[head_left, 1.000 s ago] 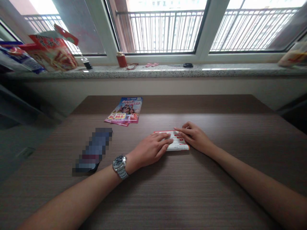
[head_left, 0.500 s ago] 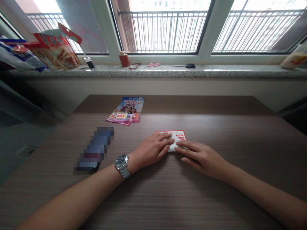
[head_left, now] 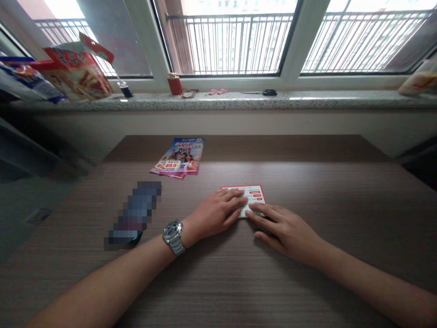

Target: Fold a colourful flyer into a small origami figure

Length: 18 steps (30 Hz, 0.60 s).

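- A white paper [head_left: 251, 189] with a red edge and small red labels lies on the wooden table [head_left: 205, 287], in front of the person and under both hands.
- The left hand [head_left: 218, 212] lies palm down over the paper's left part; its fingers reach across towards the middle, flat and slightly spread, with the thumb by the near edge.
- The right hand [head_left: 290, 228] comes in from the right; two of its fingertips rest over the near right corner, a narrow gap between them, and its thumb sits off the paper, nearer the person.
- Neither hand pinches anything that shows; whether the right thumb touches the table, I cannot tell.
- The paper's upper right part, with the labels, shows between and beyond the fingers.
- A watch [head_left: 173, 231] is on the left wrist.
- Colourful flyers [head_left: 187, 157] lie overlapping farther back on the left, well apart from both hands.
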### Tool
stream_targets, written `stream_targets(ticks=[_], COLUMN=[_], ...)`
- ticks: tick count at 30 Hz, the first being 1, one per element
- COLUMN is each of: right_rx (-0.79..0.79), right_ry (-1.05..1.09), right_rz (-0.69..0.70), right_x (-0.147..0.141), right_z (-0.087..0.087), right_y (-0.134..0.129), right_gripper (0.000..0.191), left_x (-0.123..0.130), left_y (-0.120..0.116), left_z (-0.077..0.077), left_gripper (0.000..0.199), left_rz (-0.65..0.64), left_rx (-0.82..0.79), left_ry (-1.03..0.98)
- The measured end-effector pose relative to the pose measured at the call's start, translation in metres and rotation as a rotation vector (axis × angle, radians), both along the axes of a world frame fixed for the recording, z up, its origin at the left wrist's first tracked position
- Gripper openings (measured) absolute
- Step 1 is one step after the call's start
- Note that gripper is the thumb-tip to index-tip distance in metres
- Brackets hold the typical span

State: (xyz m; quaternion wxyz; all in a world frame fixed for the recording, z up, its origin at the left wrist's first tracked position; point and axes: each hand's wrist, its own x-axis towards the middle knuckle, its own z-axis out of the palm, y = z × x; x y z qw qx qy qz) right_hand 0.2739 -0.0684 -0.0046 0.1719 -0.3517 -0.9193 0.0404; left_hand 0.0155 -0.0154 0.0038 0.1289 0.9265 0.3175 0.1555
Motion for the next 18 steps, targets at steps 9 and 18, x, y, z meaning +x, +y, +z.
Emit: stream_targets(ticks=[9,18], right_rx=[0.001,0.001], right_ry=[-0.034,-0.097], right_rz=[-0.01,0.016], right_x=[-0.0003,0.0024], right_z=[-0.0001,-0.0007], right_y=[-0.0041,-0.0031], right_gripper=[0.052,0.051], left_x=[-0.0004,-0.0015], left_y=[-0.0001,0.0023], left_z=[-0.0007,-0.0037], left_gripper=[0.04,0.04], left_rz=[0.001,-0.007], left_rx=[0.007,0.014], left_ry=[0.002,0.037])
